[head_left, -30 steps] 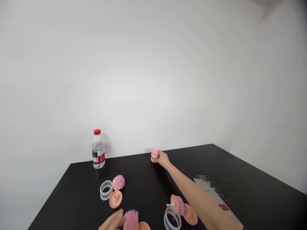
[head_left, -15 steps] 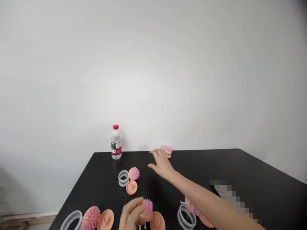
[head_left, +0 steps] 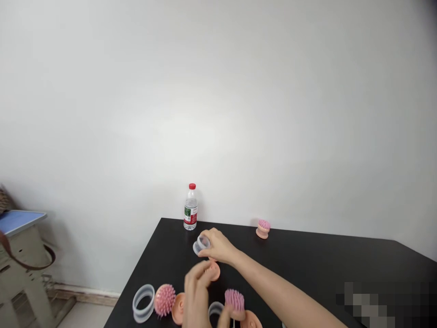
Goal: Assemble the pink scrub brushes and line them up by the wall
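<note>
A black table (head_left: 307, 255) has a red-capped water bottle (head_left: 190, 210) standing at its far edge — a pink-bristled brush (head_left: 262, 229) sits well to the bottle's right, and a clear plastic ring (head_left: 143, 303), a spiky pink brush head (head_left: 164, 300) and a peach disc (head_left: 178, 308) lie side by side well in front of it.

Right arm (head_left: 280, 287) outstretched, its hand (head_left: 219, 246) curled; left hand (head_left: 196, 297) just below.
</note>
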The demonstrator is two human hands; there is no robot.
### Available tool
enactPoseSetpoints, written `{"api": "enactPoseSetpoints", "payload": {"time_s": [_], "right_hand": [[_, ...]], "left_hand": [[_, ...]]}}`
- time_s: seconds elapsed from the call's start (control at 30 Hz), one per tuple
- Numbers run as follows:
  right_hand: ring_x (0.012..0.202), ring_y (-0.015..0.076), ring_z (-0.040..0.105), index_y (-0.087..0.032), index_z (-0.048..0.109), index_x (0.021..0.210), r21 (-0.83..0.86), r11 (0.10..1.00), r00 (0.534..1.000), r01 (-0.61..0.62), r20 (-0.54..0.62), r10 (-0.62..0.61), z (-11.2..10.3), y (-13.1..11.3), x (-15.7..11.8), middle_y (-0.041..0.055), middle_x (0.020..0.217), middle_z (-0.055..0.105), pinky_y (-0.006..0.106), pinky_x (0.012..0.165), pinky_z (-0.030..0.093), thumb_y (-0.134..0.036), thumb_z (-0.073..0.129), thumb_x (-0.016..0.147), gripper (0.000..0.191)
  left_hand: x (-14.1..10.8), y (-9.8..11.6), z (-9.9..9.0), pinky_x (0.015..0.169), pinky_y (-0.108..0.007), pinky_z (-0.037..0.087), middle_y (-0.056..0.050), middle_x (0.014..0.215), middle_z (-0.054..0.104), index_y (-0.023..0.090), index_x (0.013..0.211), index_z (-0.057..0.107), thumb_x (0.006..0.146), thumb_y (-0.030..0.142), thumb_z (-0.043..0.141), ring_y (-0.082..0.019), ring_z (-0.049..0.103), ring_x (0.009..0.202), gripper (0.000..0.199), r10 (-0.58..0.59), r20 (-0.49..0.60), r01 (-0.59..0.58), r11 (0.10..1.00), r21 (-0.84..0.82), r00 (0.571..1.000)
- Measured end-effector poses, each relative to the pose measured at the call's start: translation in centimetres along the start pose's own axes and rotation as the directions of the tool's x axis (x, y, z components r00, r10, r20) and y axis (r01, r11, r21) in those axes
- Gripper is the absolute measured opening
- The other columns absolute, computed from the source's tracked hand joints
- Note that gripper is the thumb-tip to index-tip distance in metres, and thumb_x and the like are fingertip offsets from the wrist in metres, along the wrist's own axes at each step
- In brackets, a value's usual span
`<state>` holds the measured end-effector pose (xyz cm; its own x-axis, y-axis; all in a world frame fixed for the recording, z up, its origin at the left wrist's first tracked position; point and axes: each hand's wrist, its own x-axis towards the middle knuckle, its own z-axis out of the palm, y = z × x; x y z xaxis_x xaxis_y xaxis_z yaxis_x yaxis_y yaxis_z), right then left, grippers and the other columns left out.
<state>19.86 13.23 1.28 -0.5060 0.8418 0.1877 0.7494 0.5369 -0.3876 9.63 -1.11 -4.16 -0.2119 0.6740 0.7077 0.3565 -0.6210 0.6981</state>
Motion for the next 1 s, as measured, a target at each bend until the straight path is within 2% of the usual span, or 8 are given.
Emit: {"api": "enactPoseSetpoints", "payload": {"time_s": [0.13,0.27,0.37,0.47,0.53,0.63,0.8,1.0], "right_hand": [[0.082,0.0183,0.062,-0.019,0.069,0.086,0.084,0.996,0.999,-0.02,-0.042,0.023,-2.6,-2.2,-3.6,0.0014,0.089,0.067,0.024,0.067,0.044,-0.043,0.08,0.072,0.03],[0.083,0.019,0.062,-0.02,0.072,0.082,0.149,0.989,0.999,0.017,-0.033,-0.012,-3.6,-3.8,-6.4,0.0024,0.09,0.066,0.026,0.069,0.046,-0.044,0.081,0.071,0.028],[0.098,0.021,0.064,-0.021,0.071,0.111,0.199,0.977,0.997,0.074,-0.014,-0.073,-3.8,-2.6,-6.0,0.0061,0.104,0.07,0.03,0.086,0.049,-0.038,0.062,0.09,0.029],[0.121,0.0245,0.056,-0.019,0.056,0.138,0.161,0.983,0.996,0.092,-0.005,-0.092,-3.3,0.1,-4.4,0.011,0.132,0.062,0.038,0.105,0.042,-0.02,0.059,0.089,0.049],[0.129,0.0295,0.05,-0.022,0.059,0.135,0.123,0.988,0.994,0.093,0.05,-0.1,-2.5,1.9,-3.3,0.0117,0.142,0.055,0.042,0.109,0.038,-0.003,0.067,0.072,0.067],[0.126,0.0313,0.053,-0.026,0.07,0.12,0.102,0.99,0.983,0.1,0.144,-0.114,-0.7,3.8,-2.4,0.0095,0.137,0.059,0.043,0.106,0.041,0.012,0.062,0.055,0.076],[0.115,0.0296,0.059,-0.019,0.07,0.114,0.161,0.985,0.997,0.055,0.051,-0.064,0.2,5.1,-2.2,0.0111,0.119,0.062,0.044,0.103,0.044,0.007,0.061,0.061,0.059],[0.104,0.0224,0.066,-0.021,0.047,0.13,0.409,0.912,0.993,0.038,-0.119,0.012,-3.0,2.3,-6.6,0.0094,0.12,0.061,0.036,0.09,0.054,-0.021,0.061,0.085,0.048]], "left_hand": [[2.5,-0.1,-1.5,0.103,-0.057,0.043,-0.016,0.134,0.057,0.022,0.126,0.057,0.08,0.031,0.068,-0.036,0.051,0.128,0.049,-0.172,-0.1,0.175,0.984,0.017,0.98],[3.6,-0.1,-2.0,0.087,-0.045,0.055,-0.01,0.106,0.071,0.02,0.106,0.065,0.073,0.036,0.077,-0.031,0.068,0.101,0.039,-0.36,0.143,0.385,0.891,-0.242,0.922],[3.8,-0.2,-2.0,0.079,-0.037,0.057,-0.007,0.093,0.074,0.018,0.093,0.064,0.066,0.033,0.083,-0.026,0.072,0.088,0.036,-0.422,0.213,0.473,0.793,-0.385,0.881],[4.1,0.0,-2.3,0.082,-0.036,0.056,-0.007,0.093,0.074,0.018,0.095,0.062,0.066,0.035,0.084,-0.025,0.072,0.089,0.04,-0.475,0.129,0.482,0.771,-0.416,0.87],[4.2,0.3,-2.5,0.081,-0.035,0.056,-0.007,0.094,0.074,0.019,0.098,0.06,0.068,0.036,0.081,-0.025,0.072,0.09,0.04,-0.506,0.047,0.474,0.767,-0.432,0.861],[4.2,0.4,-2.5,0.081,-0.035,0.055,-0.006,0.093,0.073,0.019,0.098,0.059,0.068,0.031,0.078,-0.024,0.071,0.09,0.037,-0.521,-0.008,0.467,0.772,-0.43,0.853],[3.6,-1.1,-2.0,0.083,-0.034,0.054,-0.005,0.095,0.07,0.02,0.099,0.058,0.067,0.025,0.075,-0.024,0.069,0.093,0.036,-0.516,0.045,0.487,0.771,-0.41,0.855],[2.9,-2.7,-1.6,0.08,-0.034,0.054,-0.006,0.096,0.07,0.02,0.098,0.06,0.065,0.022,0.076,-0.025,0.069,0.091,0.036,-0.503,0.124,0.509,0.768,-0.389,0.855]]}}
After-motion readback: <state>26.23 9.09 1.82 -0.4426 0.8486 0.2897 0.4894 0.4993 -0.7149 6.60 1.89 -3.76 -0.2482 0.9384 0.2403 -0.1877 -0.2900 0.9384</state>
